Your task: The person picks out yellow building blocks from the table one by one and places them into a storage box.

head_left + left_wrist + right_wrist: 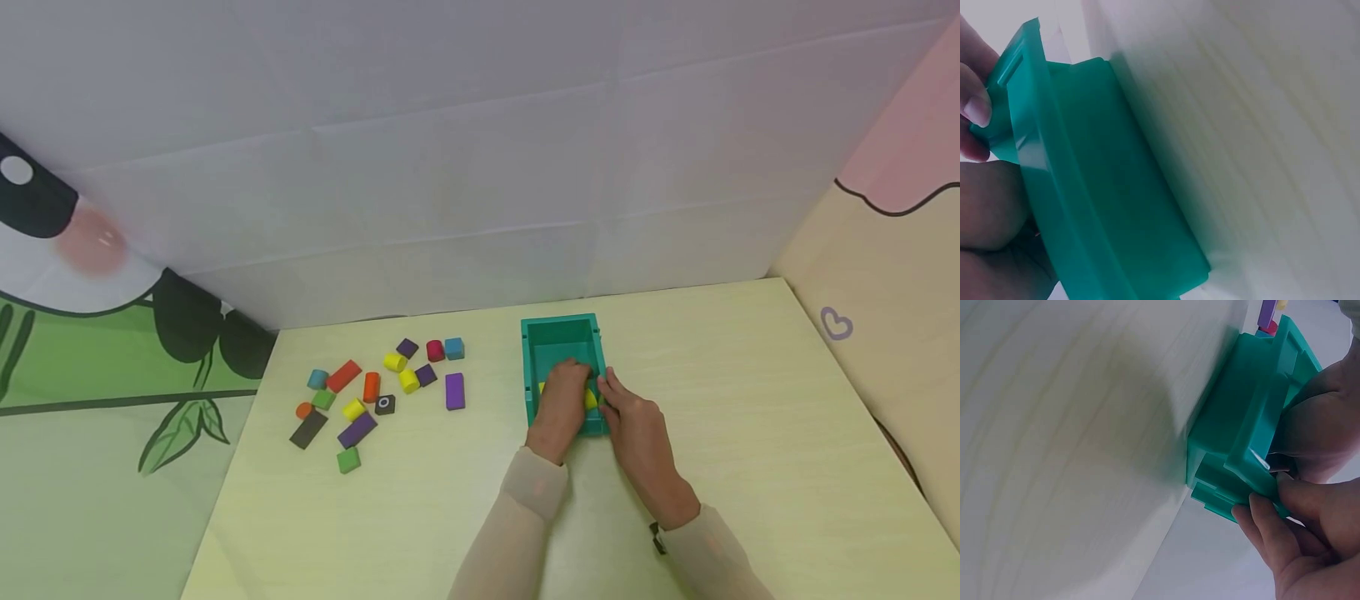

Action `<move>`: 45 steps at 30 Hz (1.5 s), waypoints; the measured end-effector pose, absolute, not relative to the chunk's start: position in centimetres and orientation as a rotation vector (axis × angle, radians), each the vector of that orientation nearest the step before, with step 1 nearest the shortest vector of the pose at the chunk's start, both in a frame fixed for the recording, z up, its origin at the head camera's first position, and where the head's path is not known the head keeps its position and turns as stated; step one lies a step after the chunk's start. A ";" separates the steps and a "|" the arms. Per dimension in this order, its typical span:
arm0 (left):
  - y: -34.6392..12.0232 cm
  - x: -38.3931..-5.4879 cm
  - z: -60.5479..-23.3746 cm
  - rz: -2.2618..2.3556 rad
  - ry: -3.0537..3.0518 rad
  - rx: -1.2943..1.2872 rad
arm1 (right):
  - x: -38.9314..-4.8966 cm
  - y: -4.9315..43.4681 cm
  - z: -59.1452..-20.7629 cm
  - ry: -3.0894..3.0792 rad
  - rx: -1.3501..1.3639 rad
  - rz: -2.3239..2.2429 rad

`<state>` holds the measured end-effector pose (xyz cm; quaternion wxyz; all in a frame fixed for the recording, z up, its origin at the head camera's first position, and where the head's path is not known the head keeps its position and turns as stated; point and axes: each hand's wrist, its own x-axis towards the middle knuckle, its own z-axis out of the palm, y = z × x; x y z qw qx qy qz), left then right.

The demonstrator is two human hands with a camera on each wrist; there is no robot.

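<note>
A teal plastic box stands on the table, open at the top. My left hand reaches down into its near half, fingers bent and their tips hidden from the head view. Yellow pieces show in the box beside that hand; what the left fingers hold, if anything, I cannot tell. At the right side my right hand pinches the rim, as the right wrist view confirms: thumb at the top edge, fingers against the outer side of the box. The left wrist view shows the box's outer wall.
Left of the box, several loose coloured blocks lie scattered, among them a purple block, a blue cube, a green block and an orange cylinder. A pale cloth wall rises behind the table.
</note>
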<state>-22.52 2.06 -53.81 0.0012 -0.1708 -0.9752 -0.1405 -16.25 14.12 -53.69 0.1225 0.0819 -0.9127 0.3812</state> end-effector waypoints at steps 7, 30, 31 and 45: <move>2.2 -22.5 -53.8 -0.408 -3.070 -0.526 | -16.3 14.1 -53.6 -2.661 0.239 1.109; 1.8 -21.6 -52.7 -0.532 -3.052 -0.461 | -16.3 14.0 -53.9 -2.658 0.246 1.106; 1.7 -21.5 -52.5 -0.556 -3.042 -0.459 | -16.2 14.0 -53.8 -2.655 0.249 1.104; -0.9 -20.2 -49.2 -0.712 -2.865 -0.429 | -16.2 13.9 -53.7 -2.658 0.230 1.109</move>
